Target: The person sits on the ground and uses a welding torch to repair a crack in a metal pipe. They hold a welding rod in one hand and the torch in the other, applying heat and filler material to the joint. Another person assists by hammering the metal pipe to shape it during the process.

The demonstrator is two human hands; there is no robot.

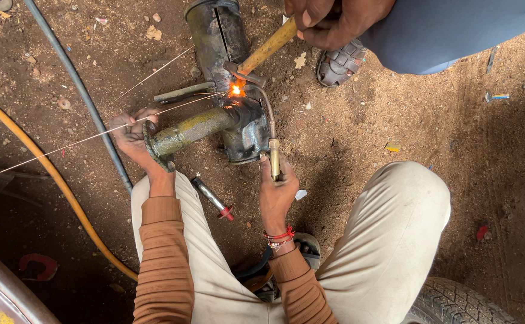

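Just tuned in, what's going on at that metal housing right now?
The person crouches on the dirt, right hand holding a brass torch whose flame glows on a joint of the metal housing. The left hand feeds a thin filler rod toward the glow. A second person's hand rests a wooden-handled hammer beside the hot spot.

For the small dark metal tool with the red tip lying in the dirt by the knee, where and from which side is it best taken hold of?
Probably grip the small dark metal tool mid-shaft, coming from above: it lies flat and slanted on the dirt between the left hand and right hand, clear of the orange flame.
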